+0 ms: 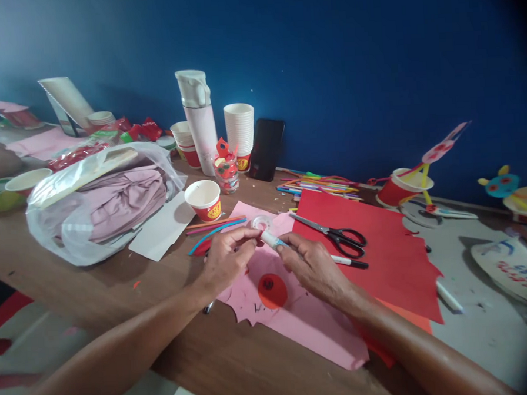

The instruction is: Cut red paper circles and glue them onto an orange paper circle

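Note:
Both my hands meet over a pink paper sheet [305, 325] on the wooden table. My right hand [311, 263] pinches a small white glue stick [272, 239] with a blue band. My left hand [226, 255] is closed at the stick's other end, fingertips pressed on its tip; whether it holds a small piece there is hidden. A red paper circle [272, 290] lies on the pink sheet just below the hands. A round white cap or lid [262, 222] rests just beyond them.
Black-handled scissors [336, 236] and a marker [350, 262] lie on a red paper sheet [381, 250] to the right. A paper cup [204, 199], coloured straws [320, 185], stacked cups [239, 131], a white bottle [200, 121], a phone [267, 148] and a plastic bag [100, 197] stand behind and left.

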Tool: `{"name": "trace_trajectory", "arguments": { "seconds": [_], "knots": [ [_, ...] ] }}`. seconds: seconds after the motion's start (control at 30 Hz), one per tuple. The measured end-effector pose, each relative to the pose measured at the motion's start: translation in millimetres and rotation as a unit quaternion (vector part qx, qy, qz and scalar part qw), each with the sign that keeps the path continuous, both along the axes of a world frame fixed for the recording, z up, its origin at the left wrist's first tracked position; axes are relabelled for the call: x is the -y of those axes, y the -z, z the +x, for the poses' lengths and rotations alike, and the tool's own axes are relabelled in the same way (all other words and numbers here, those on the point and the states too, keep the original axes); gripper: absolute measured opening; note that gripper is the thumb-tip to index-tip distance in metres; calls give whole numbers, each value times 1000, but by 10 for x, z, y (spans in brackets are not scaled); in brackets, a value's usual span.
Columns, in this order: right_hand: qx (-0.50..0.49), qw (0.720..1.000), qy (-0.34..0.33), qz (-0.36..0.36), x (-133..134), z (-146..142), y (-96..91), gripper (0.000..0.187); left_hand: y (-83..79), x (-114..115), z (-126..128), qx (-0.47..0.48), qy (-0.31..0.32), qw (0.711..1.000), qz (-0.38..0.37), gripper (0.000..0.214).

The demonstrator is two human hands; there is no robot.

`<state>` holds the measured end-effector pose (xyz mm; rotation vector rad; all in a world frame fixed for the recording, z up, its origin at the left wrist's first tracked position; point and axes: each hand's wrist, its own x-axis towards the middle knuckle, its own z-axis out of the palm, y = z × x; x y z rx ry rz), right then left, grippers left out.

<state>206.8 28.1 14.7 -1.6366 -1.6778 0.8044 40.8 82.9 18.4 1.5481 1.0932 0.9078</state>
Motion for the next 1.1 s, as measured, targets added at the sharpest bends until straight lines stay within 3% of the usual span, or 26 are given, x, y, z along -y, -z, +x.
{"name": "trace_trajectory", "arguments": {
  "seconds": [0.23, 0.43, 0.63, 0.8, 0.93, 1.1],
  "knots": [
    [52, 998, 1, 35, 4, -8, 11, 21, 47, -8, -12, -20, 27, 996, 85, 21],
    [155, 986, 2, 65, 11, -14, 25, 25, 93, -3, -20, -54, 35, 988, 138, 21],
    [330, 920, -13, 213, 19, 8, 147, 27, 117, -18, -15, -59, 61, 986, 142, 23],
    [369, 896, -34, 243, 18, 12, 132, 27, 86, -18, -20, -60, 66, 988, 128, 21],
    [344, 910, -38, 229, 9, 19, 113, 28, 68, -13, -27, -75, 59, 986, 135, 22],
    [189, 976, -32, 105, 9, 41, 49, 25, 119, -31, -32, -70, 72, 983, 154, 23]
  ]
}}
